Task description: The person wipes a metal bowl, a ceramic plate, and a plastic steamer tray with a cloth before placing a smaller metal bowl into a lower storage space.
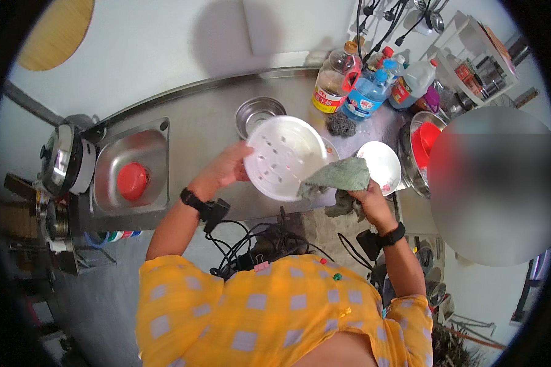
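Observation:
A round white basin-like piece with several holes through its base (280, 156) is tilted above the steel counter, gripped at its left rim by my left hand (232, 165). Bunched in my right hand (372, 204) is a grey-green cloth (337, 176), whose upper part lies over the lower right rim of the white piece. Behind that piece stands a stainless steel bowl (255, 108), partly covered by it. A white bowl with a red pattern (380, 163) rests just beyond my right hand.
The steel sink (119, 135) at left contains a red round item (132, 181). A rice cooker (64, 158) stands beside it. At the back are a sauce bottle (333, 82), a blue liquid bottle (367, 96) and a steel wool scourer (341, 125). A metal basin (406, 165) sits at right.

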### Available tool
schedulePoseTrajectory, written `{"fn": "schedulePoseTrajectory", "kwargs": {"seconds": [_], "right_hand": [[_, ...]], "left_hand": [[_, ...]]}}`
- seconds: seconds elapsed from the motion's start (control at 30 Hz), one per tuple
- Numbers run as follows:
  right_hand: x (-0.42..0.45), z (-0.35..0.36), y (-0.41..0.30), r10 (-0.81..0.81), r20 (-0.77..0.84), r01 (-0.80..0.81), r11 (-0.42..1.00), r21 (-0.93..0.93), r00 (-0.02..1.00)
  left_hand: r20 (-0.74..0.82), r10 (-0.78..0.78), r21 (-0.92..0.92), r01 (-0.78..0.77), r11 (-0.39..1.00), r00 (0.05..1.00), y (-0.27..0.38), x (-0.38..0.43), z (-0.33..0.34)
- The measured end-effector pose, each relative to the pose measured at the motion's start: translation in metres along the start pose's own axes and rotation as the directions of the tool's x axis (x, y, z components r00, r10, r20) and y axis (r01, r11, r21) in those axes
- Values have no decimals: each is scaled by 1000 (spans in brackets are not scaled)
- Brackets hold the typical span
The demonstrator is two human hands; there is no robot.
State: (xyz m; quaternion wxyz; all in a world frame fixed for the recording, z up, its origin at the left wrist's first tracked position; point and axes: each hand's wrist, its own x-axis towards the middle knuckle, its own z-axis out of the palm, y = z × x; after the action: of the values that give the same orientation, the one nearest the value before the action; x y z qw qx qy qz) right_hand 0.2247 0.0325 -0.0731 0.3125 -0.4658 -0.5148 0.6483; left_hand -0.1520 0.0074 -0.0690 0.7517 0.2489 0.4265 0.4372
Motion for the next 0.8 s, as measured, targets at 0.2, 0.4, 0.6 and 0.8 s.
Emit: {"fn": "schedulePoseTrajectory", "kwargs": {"seconds": [0.2, 0.4, 0.6, 0.8], "right_hand": [[-23, -5, 16, 60, -111, -48, 993, 108, 992], [-73, -6, 5, 131, -262, -90, 983, 160, 956], [-114, -25, 24, 204, -360, -139, 970, 199, 910], [-144, -33, 48, 257, -397, -161, 952, 260, 881]], "left_hand": [[19, 39, -207, -35, 978, 999, 40, 28, -38], [123, -99, -193, 122, 974, 987, 34, 99, 24], [203, -255, -337, 312, 889, 946, -14, 179, 102], [212, -224, -420, 296, 858, 951, -56, 226, 192]]}}
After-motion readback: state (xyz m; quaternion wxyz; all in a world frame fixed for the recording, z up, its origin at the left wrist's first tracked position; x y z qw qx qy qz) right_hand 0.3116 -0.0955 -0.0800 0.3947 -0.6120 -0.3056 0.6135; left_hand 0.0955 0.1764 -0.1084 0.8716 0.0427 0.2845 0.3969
